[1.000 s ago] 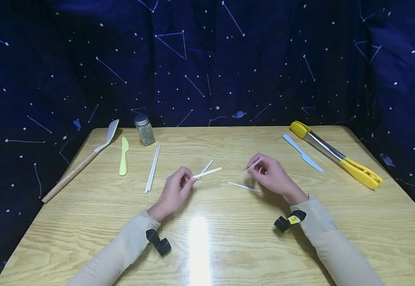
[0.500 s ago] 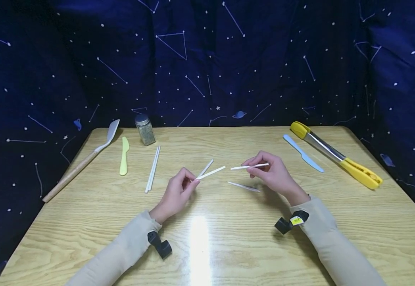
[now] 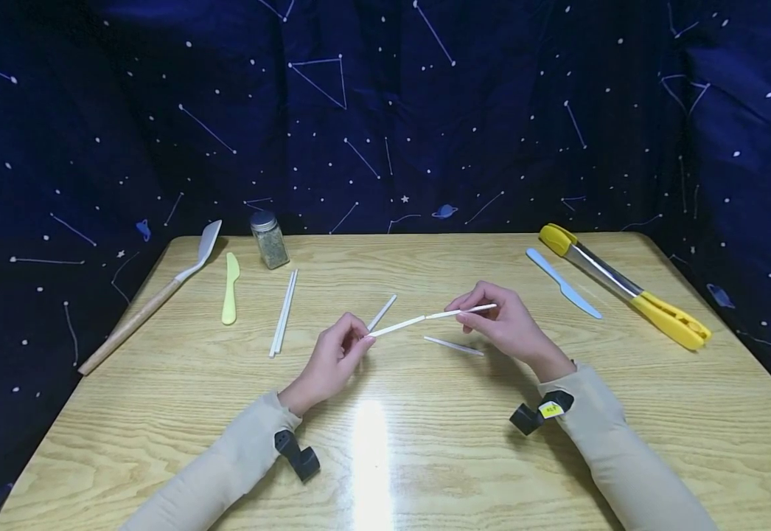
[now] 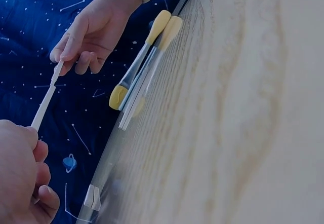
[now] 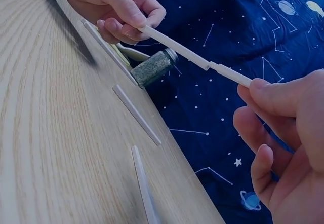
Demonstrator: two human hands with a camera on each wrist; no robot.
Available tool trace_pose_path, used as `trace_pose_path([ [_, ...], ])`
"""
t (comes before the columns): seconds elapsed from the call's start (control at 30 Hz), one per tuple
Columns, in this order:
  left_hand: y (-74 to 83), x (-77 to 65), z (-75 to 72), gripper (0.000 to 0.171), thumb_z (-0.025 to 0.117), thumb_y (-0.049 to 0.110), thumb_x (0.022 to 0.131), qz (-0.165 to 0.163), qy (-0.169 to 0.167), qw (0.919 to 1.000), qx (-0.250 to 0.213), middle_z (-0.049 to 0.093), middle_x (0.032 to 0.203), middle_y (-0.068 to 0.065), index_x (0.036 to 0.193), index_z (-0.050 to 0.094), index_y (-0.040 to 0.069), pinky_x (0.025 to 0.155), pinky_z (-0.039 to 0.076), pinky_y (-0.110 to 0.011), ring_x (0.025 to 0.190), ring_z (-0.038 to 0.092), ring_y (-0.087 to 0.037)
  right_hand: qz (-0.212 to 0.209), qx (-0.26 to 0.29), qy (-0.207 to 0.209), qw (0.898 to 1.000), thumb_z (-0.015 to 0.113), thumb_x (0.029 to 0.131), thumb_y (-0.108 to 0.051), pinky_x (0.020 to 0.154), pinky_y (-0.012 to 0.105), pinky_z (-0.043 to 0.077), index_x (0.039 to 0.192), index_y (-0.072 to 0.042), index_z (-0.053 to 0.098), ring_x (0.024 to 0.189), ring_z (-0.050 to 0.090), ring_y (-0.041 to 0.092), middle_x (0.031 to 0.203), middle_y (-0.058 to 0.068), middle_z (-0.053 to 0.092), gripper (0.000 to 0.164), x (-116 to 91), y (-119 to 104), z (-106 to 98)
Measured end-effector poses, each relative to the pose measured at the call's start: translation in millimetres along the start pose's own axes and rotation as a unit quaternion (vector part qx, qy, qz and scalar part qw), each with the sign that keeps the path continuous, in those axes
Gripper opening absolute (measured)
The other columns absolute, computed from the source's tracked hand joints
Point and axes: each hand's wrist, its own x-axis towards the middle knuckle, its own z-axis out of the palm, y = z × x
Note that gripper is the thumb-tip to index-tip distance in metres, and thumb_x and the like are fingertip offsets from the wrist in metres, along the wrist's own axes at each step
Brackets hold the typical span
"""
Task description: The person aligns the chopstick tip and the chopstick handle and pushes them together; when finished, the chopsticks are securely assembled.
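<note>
Above the middle of the table, my left hand (image 3: 329, 363) pinches a white chopstick piece (image 3: 396, 326) near one end between thumb and fingers. My right hand (image 3: 506, 324) pinches a second white chopstick piece (image 3: 444, 314). The two inner ends meet almost in line, at a slight angle. In the right wrist view, the right piece (image 5: 233, 74) has a narrower stub at its tip, right at the hollow end of the left piece (image 5: 174, 45). Two loose chopstick pieces lie on the table: one (image 3: 382, 313) behind the left hand, the other (image 3: 453, 346) below the right.
Left on the table (image 3: 425, 457) lie two full-length chopsticks (image 3: 284, 313), a yellow knife (image 3: 230, 289) and a wooden-handled spatula (image 3: 147, 308); a spice jar (image 3: 270, 241) stands behind. Right are a blue knife (image 3: 563, 284) and yellow tongs (image 3: 624, 286). A dark star-patterned cloth (image 3: 385, 118) hangs behind.
My right hand has turned its chopstick piece from a steep slant to nearly level. The left hand has shifted slightly right, and the gap between the two pieces has closed.
</note>
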Motion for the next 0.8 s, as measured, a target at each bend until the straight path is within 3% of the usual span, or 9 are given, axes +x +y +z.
trace_pose_path([
  [0.13, -0.2, -0.4, 0.5, 0.006, 0.058, -0.007, 0.091, 0.003, -0.002, 1.0000, -0.002, 0.047, 0.067, -0.010, 0.089, 0.053, -0.005, 0.053, 0.032, -0.023, 0.059, 0.036, -0.007, 0.003, -0.003, -0.001, 1.000, 0.062, 0.091, 0.001, 0.063, 0.026, 0.056, 0.089, 0.006, 0.056, 0.072, 0.065, 0.020, 0.097, -0.008, 0.070, 0.008, 0.2, 0.6, 0.5],
  [0.4, 2.5, -1.0, 0.0, 0.005, 0.058, -0.006, 0.091, -0.014, -0.002, 0.9999, -0.007, 0.049, 0.069, -0.010, 0.090, 0.053, -0.004, 0.053, 0.033, -0.022, 0.059, 0.037, -0.007, 0.030, -0.013, -0.013, 0.999, 0.061, 0.091, 0.001, 0.067, 0.027, 0.056, 0.090, -0.005, 0.058, 0.071, 0.063, 0.017, 0.104, 0.010, 0.069, 0.007, -0.8, -0.3, -0.3],
  [0.53, 2.5, -0.8, 0.3, 0.004, 0.057, -0.005, 0.092, -0.020, 0.000, 0.9996, -0.017, 0.052, 0.071, -0.012, 0.090, 0.054, -0.004, 0.054, 0.034, -0.021, 0.060, 0.039, -0.007, 0.040, -0.006, -0.019, 0.999, 0.060, 0.092, -0.001, 0.069, 0.027, 0.056, 0.093, 0.000, 0.057, 0.070, 0.062, 0.016, 0.107, 0.013, 0.068, 0.003, -1.5, -1.0, -0.8],
  [0.8, 0.0, -1.6, 0.2, 0.005, 0.058, -0.007, 0.091, -0.010, 0.008, 0.9993, -0.034, 0.053, 0.071, -0.013, 0.089, 0.055, -0.004, 0.054, 0.034, -0.019, 0.060, 0.040, -0.004, 0.044, -0.001, -0.028, 0.999, 0.061, 0.093, -0.004, 0.071, 0.027, 0.055, 0.094, 0.004, 0.055, 0.069, 0.062, 0.016, 0.106, 0.007, 0.068, 0.010, -1.4, -1.8, 0.9],
])
